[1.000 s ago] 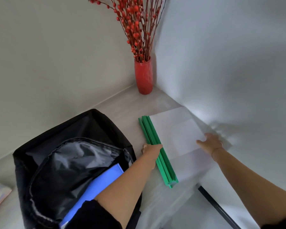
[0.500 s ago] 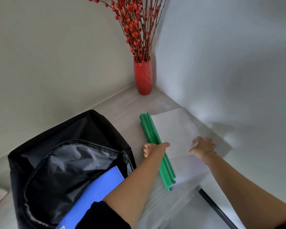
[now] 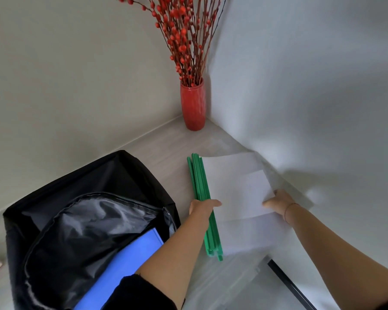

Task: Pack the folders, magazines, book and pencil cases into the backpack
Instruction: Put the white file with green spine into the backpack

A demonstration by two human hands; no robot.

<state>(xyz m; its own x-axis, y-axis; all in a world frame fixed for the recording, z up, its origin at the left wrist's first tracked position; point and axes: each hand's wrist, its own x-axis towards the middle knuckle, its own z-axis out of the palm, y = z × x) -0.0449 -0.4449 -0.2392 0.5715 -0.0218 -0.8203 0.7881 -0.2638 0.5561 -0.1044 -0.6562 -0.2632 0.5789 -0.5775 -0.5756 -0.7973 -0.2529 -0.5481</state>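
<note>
Tabletop (image 3: pixel 166 148) of pale wood meets two plain walls, vase (image 3: pixel 193 108) beyond the hands. Folders (image 3: pixel 233 186) lie flat between them, long axis pointing away, green spines leftward. Left hand (image 3: pixel 203 208) grips the spines, right hand (image 3: pixel 280 201) the opposite edge; open backpack (image 3: pixel 87 180) left of both.

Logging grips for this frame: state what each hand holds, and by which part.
Both hold the stack of green-spined folders: the left hand grips its green spine side, the right hand the opposite open edge.
</note>
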